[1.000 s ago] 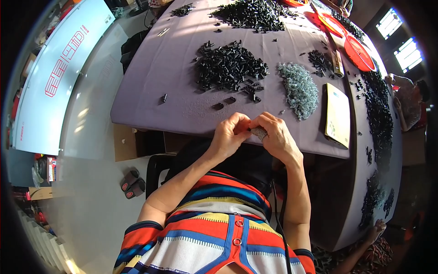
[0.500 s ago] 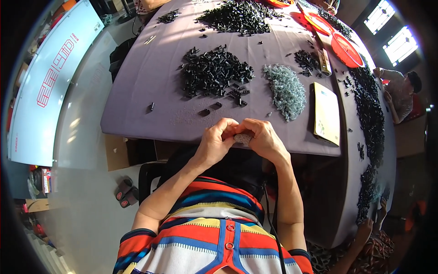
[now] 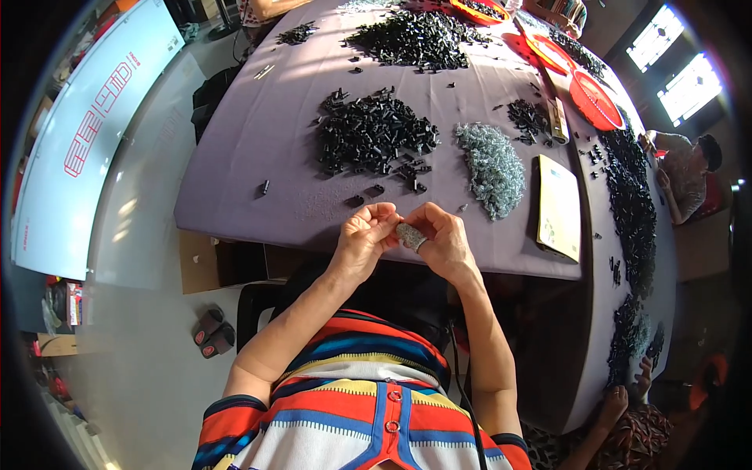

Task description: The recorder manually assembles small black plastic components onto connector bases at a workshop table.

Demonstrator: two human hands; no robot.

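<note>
My left hand and my right hand meet at the table's near edge, fingertips pinched together. Anything between those fingertips is too small or hidden to make out. A grey, speckled cover sits at my right thumb, seemingly wrapped round it. Beyond my hands lies a heap of small black tube-like parts. To its right is a pile of small clear parts. A few loose black pieces rest just past my left hand, and a single black part lies farther left.
A yellowish flat pad lies at the table's right edge. Farther off are another black heap and red baskets. A second table on the right carries a long black heap; co-workers sit along it, one hand near its lower end.
My hands have shifted slightly left and turned, so the grey cover at my right thumb shows more fully. The fingertips stay together. The view has tilted a little.
</note>
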